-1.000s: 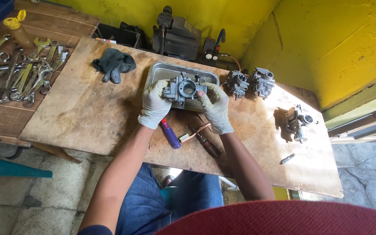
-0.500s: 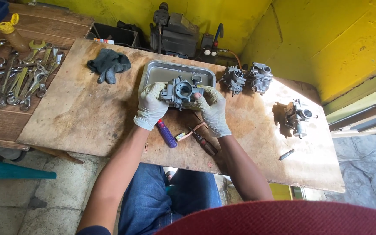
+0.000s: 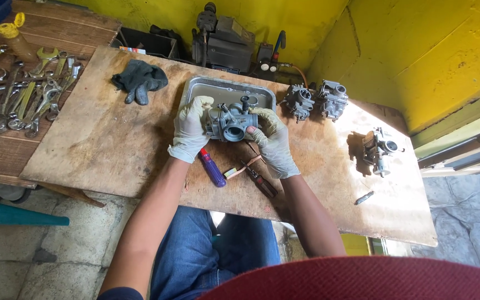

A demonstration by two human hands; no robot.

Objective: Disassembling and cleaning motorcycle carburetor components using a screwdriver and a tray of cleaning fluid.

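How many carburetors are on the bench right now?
4: one carburetor held in both hands over the metal tray, two side by side right of it, one farther right.

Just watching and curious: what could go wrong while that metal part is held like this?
The carburetor is held by both gloved hands, left hand and right hand, partly past the tray; a loose piece might drop onto the board. The screwdriver and toothbrush near the wrists could get knocked off.

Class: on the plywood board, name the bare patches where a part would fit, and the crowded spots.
Free: the board below the dark gloves, left of the left hand; also between the right hand and the lone carburetor. Crowded: around the tray and the wrenches.
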